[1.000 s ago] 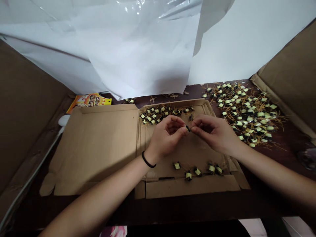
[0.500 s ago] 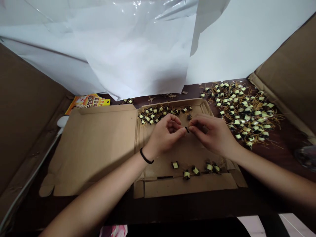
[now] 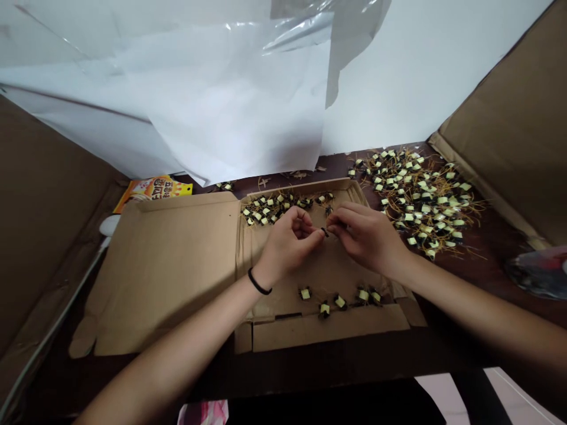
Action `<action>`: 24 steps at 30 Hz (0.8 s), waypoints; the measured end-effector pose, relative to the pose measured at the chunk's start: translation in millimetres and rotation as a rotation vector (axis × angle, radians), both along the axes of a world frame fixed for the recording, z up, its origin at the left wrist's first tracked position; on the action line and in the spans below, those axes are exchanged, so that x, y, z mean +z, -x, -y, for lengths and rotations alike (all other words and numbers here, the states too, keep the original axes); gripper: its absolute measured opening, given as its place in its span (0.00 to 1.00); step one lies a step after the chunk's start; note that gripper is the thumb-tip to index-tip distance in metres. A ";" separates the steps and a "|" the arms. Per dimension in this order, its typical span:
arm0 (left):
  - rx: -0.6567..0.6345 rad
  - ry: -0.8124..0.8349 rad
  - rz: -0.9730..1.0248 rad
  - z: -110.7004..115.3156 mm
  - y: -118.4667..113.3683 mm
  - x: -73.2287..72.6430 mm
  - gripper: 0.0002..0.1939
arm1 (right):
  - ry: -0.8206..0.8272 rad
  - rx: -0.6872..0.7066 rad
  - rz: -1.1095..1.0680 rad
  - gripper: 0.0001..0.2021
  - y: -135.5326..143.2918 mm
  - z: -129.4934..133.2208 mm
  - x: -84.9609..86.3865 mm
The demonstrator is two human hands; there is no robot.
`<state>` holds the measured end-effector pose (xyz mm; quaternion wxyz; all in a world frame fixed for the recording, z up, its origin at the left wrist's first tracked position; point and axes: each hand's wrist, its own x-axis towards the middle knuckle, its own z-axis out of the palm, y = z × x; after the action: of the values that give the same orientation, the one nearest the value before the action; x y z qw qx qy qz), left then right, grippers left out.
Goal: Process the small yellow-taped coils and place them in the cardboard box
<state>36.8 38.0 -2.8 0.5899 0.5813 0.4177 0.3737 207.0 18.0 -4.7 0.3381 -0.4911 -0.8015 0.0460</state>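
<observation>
Over the right half of an open cardboard box [image 3: 168,265], my left hand [image 3: 290,242] pinches a small black part [image 3: 325,232] between thumb and forefinger. My right hand [image 3: 365,236] is closed at the other side of that part, its fingertips pressed together; whether they grip the part or a thin wire is too small to tell. Several small black pieces with pale yellow bands and thin wires [image 3: 266,209] lie along the box's back edge. A few more like them [image 3: 340,301] sit near its front edge.
A large pile of banded pieces with orange wires [image 3: 425,200] lies right of the box. A yellow packet [image 3: 155,188] and a white round object [image 3: 109,225] are at the left. Cardboard walls [image 3: 509,130] flank the table; a clear plastic container or bag [image 3: 538,273] is far right.
The view has shifted slightly, so most things appear further left, and more of the clear plastic item shows. Both hands remain together around the black part, with only slight finger movement.
</observation>
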 end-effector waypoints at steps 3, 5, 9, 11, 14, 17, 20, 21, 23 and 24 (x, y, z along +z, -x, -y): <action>0.012 -0.006 -0.017 0.6 -0.8 -0.1 0.13 | 0.015 -0.016 0.020 0.07 0.4 0.5 0.4; 0.026 -0.010 -0.032 0.9 -1.5 0.3 0.13 | 0.027 -0.016 -0.004 0.07 0.7 0.7 1.5; 0.045 -0.035 -0.071 1.9 -2.4 1.3 0.13 | 0.099 0.005 -0.096 0.06 0.9 0.8 5.2; 0.063 -0.055 -0.094 2.7 -2.7 1.3 0.13 | 0.128 0.002 -0.117 0.07 1.5 1.4 6.6; 0.093 -0.079 -0.117 4.1 -3.7 0.6 0.12 | 0.136 -0.028 -0.116 0.06 4.0 3.4 5.9; 0.130 -0.093 -0.104 5.4 -5.1 -0.2 0.13 | 0.077 -0.064 -0.094 0.05 7.5 6.3 1.8; 0.176 -0.068 -0.038 6.2 -6.5 0.2 0.14 | -0.078 -0.071 -0.031 0.08 9.7 8.6 -2.2; 0.191 -0.051 -0.008 6.3 -6.8 0.5 0.14 | -0.134 -0.064 -0.008 0.09 9.9 9.2 -2.8; 0.219 -0.011 0.065 6.5 -6.9 0.9 0.15 | -0.221 -0.046 0.010 0.09 9.6 9.9 -2.3; 0.229 0.011 0.107 6.4 -6.8 1.0 0.16 | -0.247 -0.038 0.001 0.08 9.3 10.1 -1.4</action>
<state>43.6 31.6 -1.8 0.5680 0.5058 0.4513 0.4668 197.8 8.0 -6.1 0.3964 -0.4608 -0.7918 -0.0597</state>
